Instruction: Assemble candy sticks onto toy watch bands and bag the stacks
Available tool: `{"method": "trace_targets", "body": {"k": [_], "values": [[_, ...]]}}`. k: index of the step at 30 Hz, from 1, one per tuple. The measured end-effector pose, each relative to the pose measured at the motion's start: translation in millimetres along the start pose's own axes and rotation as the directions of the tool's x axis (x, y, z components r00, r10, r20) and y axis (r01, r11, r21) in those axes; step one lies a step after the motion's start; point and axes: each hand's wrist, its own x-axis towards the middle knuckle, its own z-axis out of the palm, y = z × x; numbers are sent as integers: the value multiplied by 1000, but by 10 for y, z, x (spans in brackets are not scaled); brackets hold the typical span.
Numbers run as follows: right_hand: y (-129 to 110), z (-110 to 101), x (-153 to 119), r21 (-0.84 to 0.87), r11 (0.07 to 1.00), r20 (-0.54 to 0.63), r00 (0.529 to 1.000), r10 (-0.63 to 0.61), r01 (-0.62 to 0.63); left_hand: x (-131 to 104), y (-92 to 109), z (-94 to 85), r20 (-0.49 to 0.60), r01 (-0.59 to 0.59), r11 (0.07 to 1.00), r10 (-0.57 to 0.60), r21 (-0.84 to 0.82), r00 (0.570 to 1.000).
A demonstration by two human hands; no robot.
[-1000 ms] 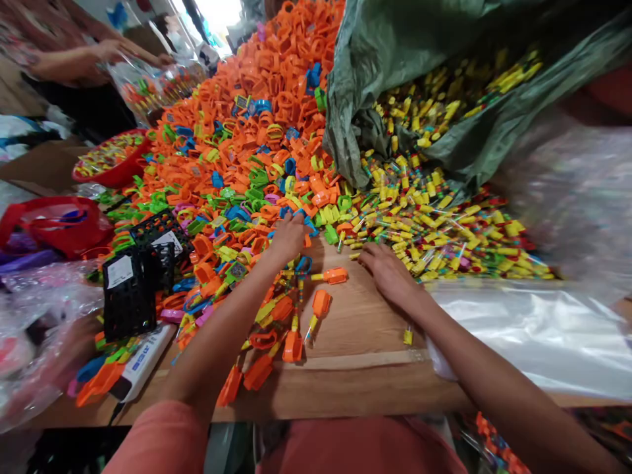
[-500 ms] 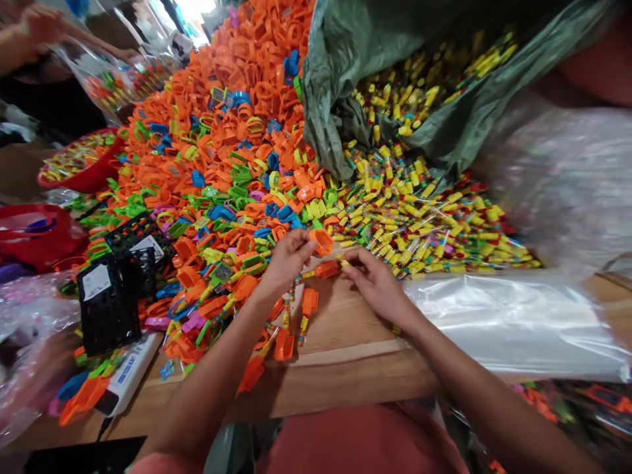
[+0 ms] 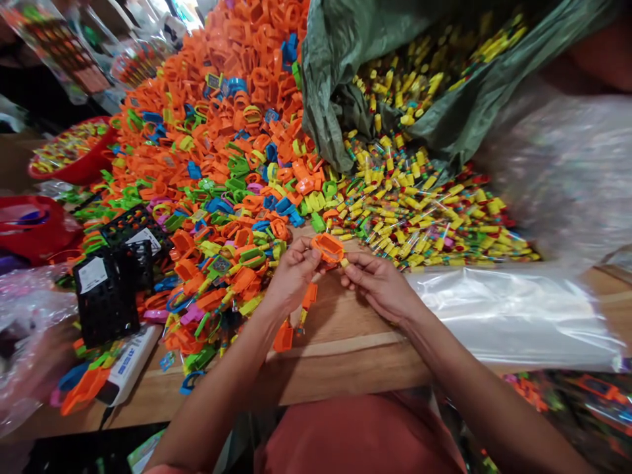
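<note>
My left hand [image 3: 296, 271] pinches the left end of an orange plastic toy watch [image 3: 328, 247] above the table. My right hand [image 3: 379, 282] is closed at the watch's other end, its fingertips on a small yellow-capped tube [image 3: 344, 263]. The tube's end touches the orange piece; most of the tube is hidden by my fingers. Below my left hand, orange pieces joined to yellow tubes lie on the wood, among them an orange piece [image 3: 284, 336]. Several more assembled ones lie left of that hand.
A large heap of orange, green and blue toy watches [image 3: 222, 145] rises behind. Yellow-capped tubes [image 3: 409, 210] spill from a green sack [image 3: 330, 85]. Clear plastic bags [image 3: 513, 316] lie right, black trays [image 3: 106, 299] and a white power strip [image 3: 132, 365] left, near red basins [image 3: 83, 171].
My hands have come together, with the orange toy watch now meeting the yellow tube end. At the upper left, a clear-wrapped pack has come into view where another person's arm was.
</note>
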Motion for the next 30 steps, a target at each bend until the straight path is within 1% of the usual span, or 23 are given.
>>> {"method": "trace_targets", "body": {"k": [4,6,9,11,13,15,17,19,21,22,23,24,25,27,28,29,30], "values": [[18,7,-4,98,995,20,999,28,-30,-27,24,0,14,-26,1000,26,13,1000],[25,8,-5,106,994,34,999,18,-22,-35,30,0,18,-28,999,28,23,999],[26,10,-3,60,998,49,998,-39,36,-56,27,14,20,-54,997,53,57,998],[32,10,-1,18,997,51,996,-74,73,-85,19,38,21,-108,989,107,104,994],[55,11,-3,-24,996,49,995,-88,90,-131,2,71,24,-161,973,159,164,987],[100,21,-16,-57,993,41,994,-98,101,-193,-22,102,20,-177,957,177,229,984],[156,41,-46,-91,991,47,994,-98,102,-264,-39,114,8,-156,946,160,286,987],[199,60,-90,-152,985,83,994,-67,79,-340,-16,85,15,-120,936,122,330,992],[202,54,-129,-254,964,148,988,-38,75,-416,89,4,25,-73,916,68,395,997],[186,34,-138,-324,940,173,984,-49,104,-450,177,-55,20,-48,893,44,448,999],[157,0,-136,-405,901,185,979,-86,156,-479,286,-121,4,-23,855,24,519,1000],[120,-46,-120,-498,839,191,971,-142,220,-501,405,-190,-23,-2,796,21,605,1000],[77,-103,-90,-596,753,190,960,-207,280,-513,524,-254,-61,15,711,40,703,997],[-1,-222,13,-767,545,190,931,-312,339,-500,705,-340,-118,38,477,138,878,983],[-28,-272,81,-828,446,199,921,-336,341,-474,744,-352,-112,35,352,201,935,973],[-43,-310,154,-874,355,211,916,-341,333,-435,737,-341,-72,11,239,247,971,966],[-44,-332,229,-907,270,226,915,-334,322,-385,687,-310,-1,-39,146,262,989,965]]}}
